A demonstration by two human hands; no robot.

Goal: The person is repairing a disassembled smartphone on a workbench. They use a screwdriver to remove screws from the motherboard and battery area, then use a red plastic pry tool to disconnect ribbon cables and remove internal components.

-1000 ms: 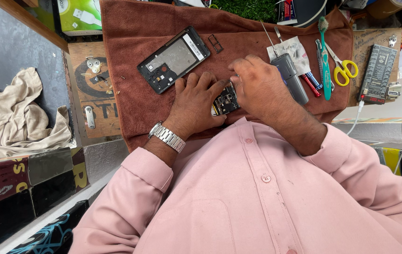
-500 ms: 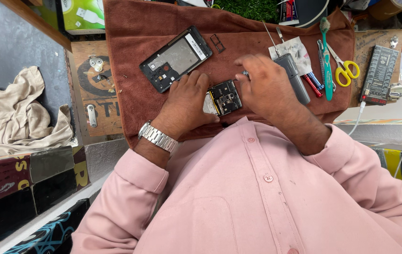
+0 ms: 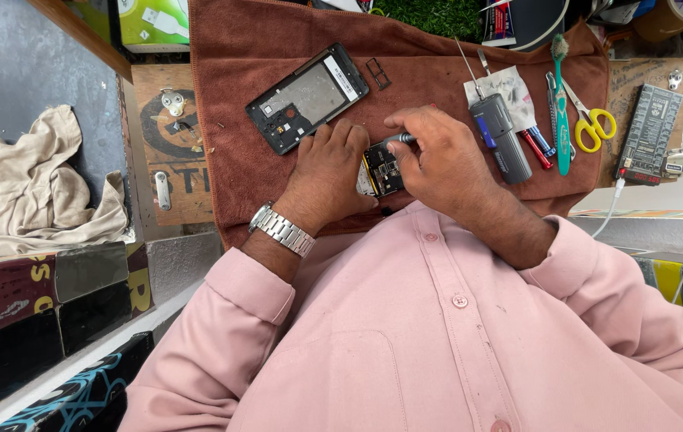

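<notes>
Brown towel (image 3: 245,160) near worktop edge: left grip (image 3: 327,172) pins board (image 3: 381,170), right grip (image 3: 437,160) pinches tool (image 3: 400,138); phone frame (image 3: 307,98) just beyond, bare towel leftward.

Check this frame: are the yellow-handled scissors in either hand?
No: the scissors lie untouched on the brown towel, beside the green toothbrush.

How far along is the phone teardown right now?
Done: the phone frame lies opened and stripped on the brown towel, its card tray out beside it. In hand: the left hand steadies the circuit board while the right hand works a slim tool on it. Left: the board is not back in the frame.
</notes>
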